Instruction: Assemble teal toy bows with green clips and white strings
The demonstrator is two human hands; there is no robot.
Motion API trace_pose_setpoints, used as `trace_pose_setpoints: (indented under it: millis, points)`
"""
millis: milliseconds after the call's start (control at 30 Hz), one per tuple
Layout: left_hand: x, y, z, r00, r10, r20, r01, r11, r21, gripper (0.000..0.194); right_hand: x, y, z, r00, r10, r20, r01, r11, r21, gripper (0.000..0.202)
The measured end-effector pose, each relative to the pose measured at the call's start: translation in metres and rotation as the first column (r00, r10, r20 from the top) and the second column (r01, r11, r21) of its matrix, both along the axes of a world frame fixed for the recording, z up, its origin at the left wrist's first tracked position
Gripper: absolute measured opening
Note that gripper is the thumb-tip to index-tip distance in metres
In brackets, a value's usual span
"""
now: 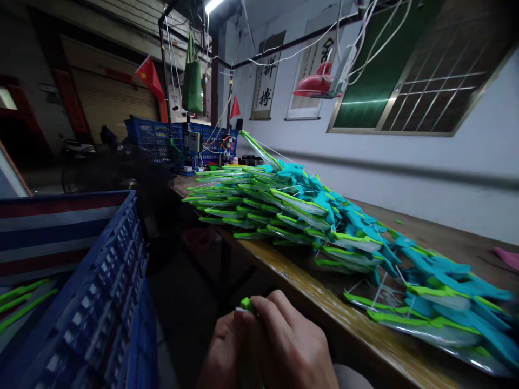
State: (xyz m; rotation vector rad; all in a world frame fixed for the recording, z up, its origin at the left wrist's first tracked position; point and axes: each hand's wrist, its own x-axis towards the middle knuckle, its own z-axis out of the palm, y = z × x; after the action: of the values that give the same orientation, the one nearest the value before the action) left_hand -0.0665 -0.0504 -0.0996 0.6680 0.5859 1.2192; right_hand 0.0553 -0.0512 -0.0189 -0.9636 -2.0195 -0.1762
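Note:
At the bottom middle of the head view, my left hand [223,346] and my right hand [290,343] are closed and pressed together. Between their fingers pokes the bright green tip of a plastic piece [246,304]; my hands cover most of it, so its full shape is hidden. To the right, the workbench [279,267] bears a large heap of flat pieces [300,202] with bright green edges, clear plastic sheets and teal parts, with thin white strings among them. My hands are in front of the bench edge, apart from the heap.
A blue plastic crate [95,270] with a striped liner [52,227] stands close on the left, holding several green-edged pieces [24,302]. More blue crates [152,135] and a small bench machine [193,141] are at the back. A red lamp [316,85] hangs above the bench.

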Motion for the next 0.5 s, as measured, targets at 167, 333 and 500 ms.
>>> trace_pose_setpoints:
  millis: [167, 333, 500]
  points:
    - [0.010, -0.003, 0.021, 0.996, 0.083, 0.011, -0.083, 0.996, -0.009, 0.046, -0.005, 0.012, -0.022, 0.999, -0.006, -0.037, 0.011, 0.992, 0.123, 0.025]
    - [0.015, -0.006, 0.034, 0.990, 0.128, -0.054, -0.125, 0.991, 0.057, 0.041, 0.009, 0.021, 0.007, 1.000, 0.005, 0.029, -0.011, 0.976, 0.217, 0.018]
    - [0.018, -0.008, 0.043, 0.983, 0.004, -0.184, 0.009, 0.997, 0.071, 0.044, 0.028, 0.028, 0.065, 0.964, -0.132, -0.233, 0.162, 0.980, 0.114, 0.014]
